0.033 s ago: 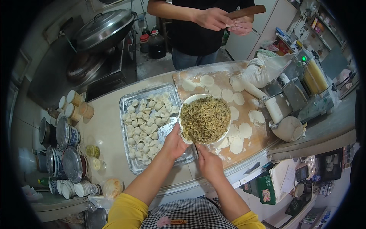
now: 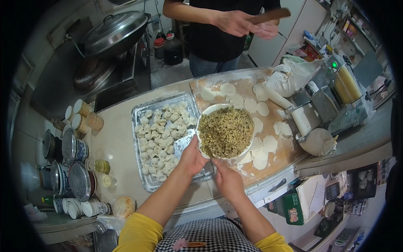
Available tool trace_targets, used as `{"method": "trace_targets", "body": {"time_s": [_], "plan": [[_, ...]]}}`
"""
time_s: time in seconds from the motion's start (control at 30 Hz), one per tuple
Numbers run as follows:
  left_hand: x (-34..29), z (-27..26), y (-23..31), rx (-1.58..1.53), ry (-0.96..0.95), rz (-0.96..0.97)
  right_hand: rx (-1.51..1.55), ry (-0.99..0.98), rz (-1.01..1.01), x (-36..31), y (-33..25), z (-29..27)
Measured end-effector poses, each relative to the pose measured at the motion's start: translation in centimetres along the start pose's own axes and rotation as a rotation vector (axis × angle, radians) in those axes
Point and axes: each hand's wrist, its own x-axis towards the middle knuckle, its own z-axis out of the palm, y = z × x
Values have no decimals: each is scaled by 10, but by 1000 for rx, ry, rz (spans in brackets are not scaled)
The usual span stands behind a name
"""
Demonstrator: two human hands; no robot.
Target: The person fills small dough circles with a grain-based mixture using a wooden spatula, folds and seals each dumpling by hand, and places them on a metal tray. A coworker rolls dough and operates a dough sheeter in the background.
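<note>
Filling [image 2: 226, 130] is seemingly worked: tool [image 2: 211, 158] shifted leftward.
Left grip [image 2: 192, 158] is clamped on bowl [image 2: 205, 110]; right grip [image 2: 228, 179], on tool.

Bowl [image 2: 207, 109]: glossy, smooth rim
Filling [image 2: 227, 129]: rough, crumbly, moist sheen
Tray [image 2: 182, 145]: shiny metal, flour-dusted
Dumplings [image 2: 159, 140]: matt, soft-looking dough
Board [image 2: 287, 147]: matt wood, floury
Tabletop [image 2: 114, 149]: smooth, faint sheen
Wok lid [image 2: 115, 31]: polished metal
Apron [image 2: 210, 235]: matt woven cloth

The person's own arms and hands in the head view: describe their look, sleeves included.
The left sleeve and right sleeve are yellow, leaving the forearms largely bare. The left hand and right hand wear no gloves, and no watch or bracelet shows.
</note>
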Motion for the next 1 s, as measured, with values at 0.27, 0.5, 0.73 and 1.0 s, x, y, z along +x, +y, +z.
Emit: {"method": "trace_targets", "body": {"time_s": [0.27, 0.5, 0.73, 1.0], "plan": [[-4, -7, 1, 0, 9, 33, -165, -43, -40, 31, -16, -22], [3, -7, 0, -44, -37, -2, -39, -29, -66, 11, 3, -2], [-3, -13, -3, -74, -44, 20, 92, 17, 31, 4, 12, 5], [-5, -12, -4, -46, -93, 54, 100, -51, 60, 6, 6, -1]]}}
